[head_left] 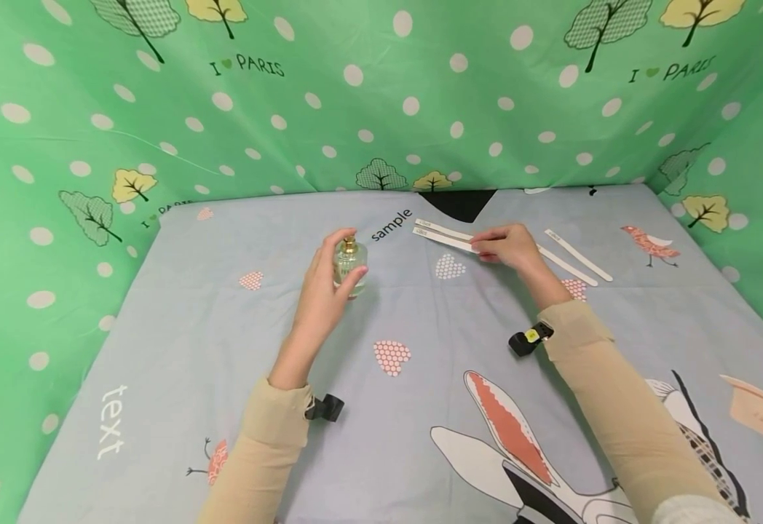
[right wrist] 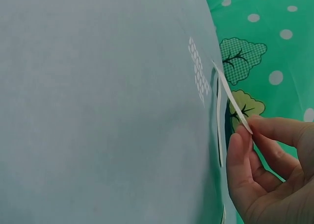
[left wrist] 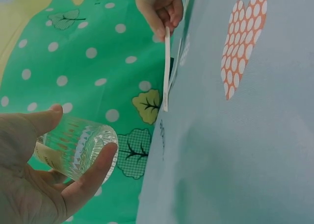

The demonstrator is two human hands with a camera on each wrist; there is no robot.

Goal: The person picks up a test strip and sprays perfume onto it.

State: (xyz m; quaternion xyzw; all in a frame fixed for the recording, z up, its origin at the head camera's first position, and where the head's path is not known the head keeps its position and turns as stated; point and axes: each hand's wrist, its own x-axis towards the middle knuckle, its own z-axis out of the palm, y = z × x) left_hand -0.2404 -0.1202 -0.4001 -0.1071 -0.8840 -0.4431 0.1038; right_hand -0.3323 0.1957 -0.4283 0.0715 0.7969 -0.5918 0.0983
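Note:
A clear glass perfume bottle (head_left: 350, 263) with a gold spray neck is gripped by my left hand (head_left: 322, 280), the index finger on its top and the thumb along its side. In the left wrist view the ribbed base of the bottle (left wrist: 100, 140) faces outward. My right hand (head_left: 509, 247) pinches one end of a white paper test strip (head_left: 443, 239) between thumb and fingers. In the right wrist view the pinched strip (right wrist: 233, 99) slants up from the fingertips. Another white strip (right wrist: 219, 126) lies on the cloth just beside it.
Two more white strips lie right of my right hand, the outer strip (head_left: 578, 255) with small writing at its end. A grey-blue printed cloth (head_left: 329, 451) covers the table. Behind it hangs a green dotted curtain (head_left: 329, 94).

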